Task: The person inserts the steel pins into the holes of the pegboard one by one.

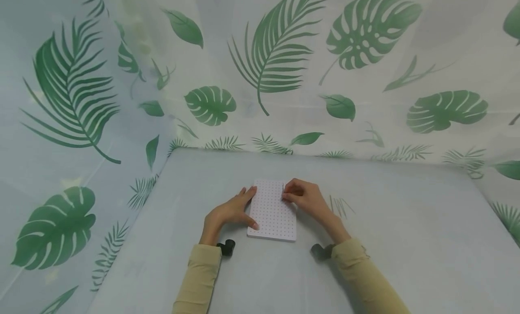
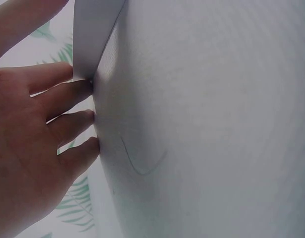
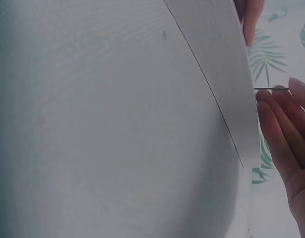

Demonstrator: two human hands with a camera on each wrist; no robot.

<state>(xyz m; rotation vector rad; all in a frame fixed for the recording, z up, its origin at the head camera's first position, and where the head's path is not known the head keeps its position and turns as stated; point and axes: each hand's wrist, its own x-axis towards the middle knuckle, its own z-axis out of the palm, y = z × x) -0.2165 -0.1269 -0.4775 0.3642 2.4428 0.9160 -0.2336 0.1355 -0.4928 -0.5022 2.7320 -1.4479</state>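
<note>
A white board [image 1: 273,217] with rows of small dark dots or holes lies on the table between my hands. My left hand [image 1: 231,210] steadies its left side, thumb on the face near the bottom corner and fingers spread along the edge. Near the board's upper right, my right hand [image 1: 308,199] pinches a thin dark pin [image 3: 271,89] between thumb and fingertips. In the right wrist view the pin stands straight out from the board's face, its end at the surface; whether it sits in a hole cannot be told. More thin pins [image 1: 340,206] lie loose right of my right hand.
A pale cloth covers the table [image 1: 406,242]. Leaf-printed curtains [image 1: 284,120] hang behind it and at the left. Black wrist devices [image 1: 228,247] sit at both cuffs. A thin curved dark line [image 2: 141,173] shows on the tabletop in the left wrist view.
</note>
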